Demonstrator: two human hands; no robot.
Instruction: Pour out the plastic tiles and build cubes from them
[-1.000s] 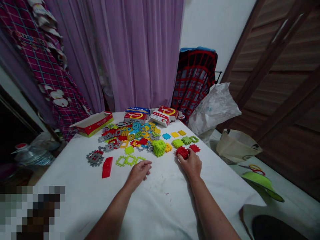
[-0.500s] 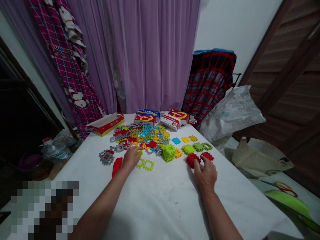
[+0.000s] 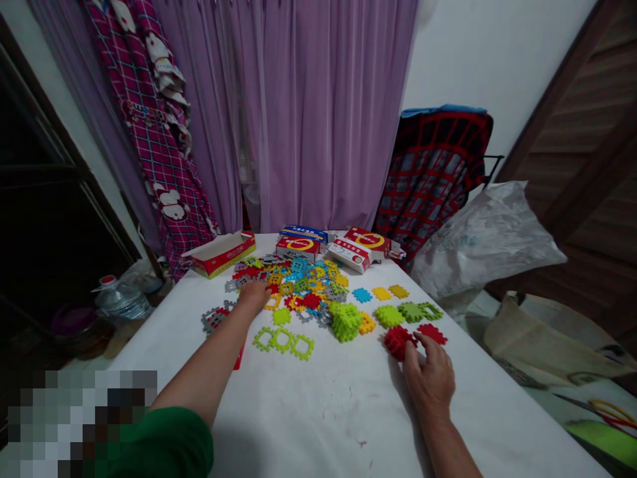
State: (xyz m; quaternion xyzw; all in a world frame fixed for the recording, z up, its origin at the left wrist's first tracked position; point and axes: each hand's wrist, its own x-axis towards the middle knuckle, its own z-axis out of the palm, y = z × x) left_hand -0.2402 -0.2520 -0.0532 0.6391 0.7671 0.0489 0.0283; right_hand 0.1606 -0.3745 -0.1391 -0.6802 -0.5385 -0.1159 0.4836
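On the white table (image 3: 318, 411) lies a heap of flat plastic building tiles (image 3: 293, 282) in red, yellow, blue, green and grey. My left hand (image 3: 255, 294) reaches into the left side of the heap, fingers curled down on the tiles; what it grips is hidden. My right hand (image 3: 432, 375) rests by the table's right side, fingertips touching a red tile cube (image 3: 398, 341). A flat red tile (image 3: 432, 332) lies just beyond it. A green tile cube (image 3: 347, 321) stands between the hands, and a chain of three green frame tiles (image 3: 283, 341) lies before it.
Several red and blue cartons (image 3: 326, 244) stand at the table's far edge, an open red box (image 3: 219, 253) at the far left. A grey tile piece (image 3: 213, 318) lies left. Purple curtains hang behind. A plastic bag (image 3: 482, 239) and cloth bag (image 3: 542, 338) sit right, a bottle (image 3: 119, 300) left.
My left hand has moved forward from the table's near middle into the heap of tiles. My right hand stays by the red cube. The view has turned to the left.
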